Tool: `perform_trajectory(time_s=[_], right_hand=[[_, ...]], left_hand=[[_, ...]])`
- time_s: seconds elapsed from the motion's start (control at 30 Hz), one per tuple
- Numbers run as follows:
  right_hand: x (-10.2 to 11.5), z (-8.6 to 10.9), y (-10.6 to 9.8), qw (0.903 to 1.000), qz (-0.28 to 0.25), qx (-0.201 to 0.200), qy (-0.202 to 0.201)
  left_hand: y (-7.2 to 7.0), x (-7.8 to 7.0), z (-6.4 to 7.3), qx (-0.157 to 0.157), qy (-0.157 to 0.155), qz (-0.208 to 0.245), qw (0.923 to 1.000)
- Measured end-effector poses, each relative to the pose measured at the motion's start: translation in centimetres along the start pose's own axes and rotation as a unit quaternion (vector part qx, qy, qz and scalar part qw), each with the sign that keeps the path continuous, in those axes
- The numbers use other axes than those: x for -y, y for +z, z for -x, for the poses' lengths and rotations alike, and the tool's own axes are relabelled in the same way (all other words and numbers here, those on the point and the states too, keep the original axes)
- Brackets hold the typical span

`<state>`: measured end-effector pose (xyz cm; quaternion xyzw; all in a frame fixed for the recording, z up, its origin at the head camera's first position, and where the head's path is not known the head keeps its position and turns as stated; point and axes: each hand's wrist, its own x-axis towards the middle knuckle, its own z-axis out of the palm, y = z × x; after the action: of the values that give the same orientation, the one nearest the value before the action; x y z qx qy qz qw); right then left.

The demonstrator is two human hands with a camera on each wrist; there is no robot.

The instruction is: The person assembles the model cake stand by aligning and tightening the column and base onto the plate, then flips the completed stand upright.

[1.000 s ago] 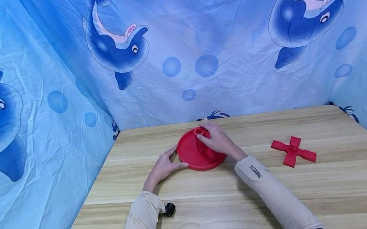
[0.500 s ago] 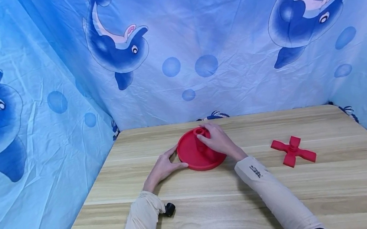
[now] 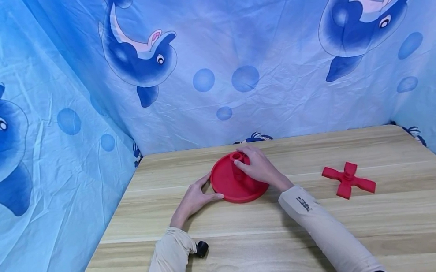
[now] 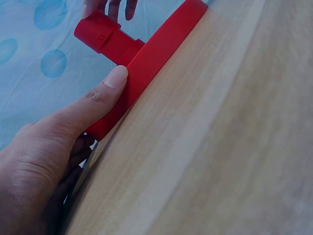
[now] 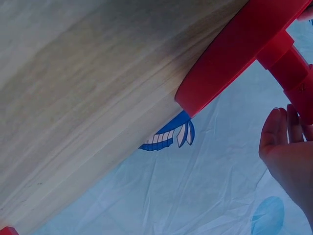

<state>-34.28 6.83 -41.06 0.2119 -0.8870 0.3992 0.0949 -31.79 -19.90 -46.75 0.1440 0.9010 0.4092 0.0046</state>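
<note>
A round red tray (image 3: 227,184) with a low rim lies flat on the table. From its middle rises an upright red hollow post (image 4: 100,33), stepped in width and marked "35" in the left wrist view. My left hand (image 3: 193,200) grips the tray's left rim, thumb on the near side and fingers round the far side. With thumb and fingers, my right hand (image 3: 260,167) holds the post near its top. How the post meets the tray is partly hidden by the right hand in the head view.
A red four-armed cross (image 3: 349,180) with a small round stub lies on the table's right side. By the left sleeve is a small black cylinder (image 3: 202,249). Blue dolphin-print cloth (image 3: 278,103) hangs behind and along the sides of the wooden table (image 3: 253,243).
</note>
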Motion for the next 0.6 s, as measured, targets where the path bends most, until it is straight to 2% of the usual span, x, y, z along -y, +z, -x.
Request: perform_trajectory(time_s=[0.6], right_hand=[[-0.14,-0.30,0.29,0.9992,-0.037,-0.010,-0.006]], left_hand=[[0.07,-0.01,-0.02,-0.004,0.002,0.002,1.0000]])
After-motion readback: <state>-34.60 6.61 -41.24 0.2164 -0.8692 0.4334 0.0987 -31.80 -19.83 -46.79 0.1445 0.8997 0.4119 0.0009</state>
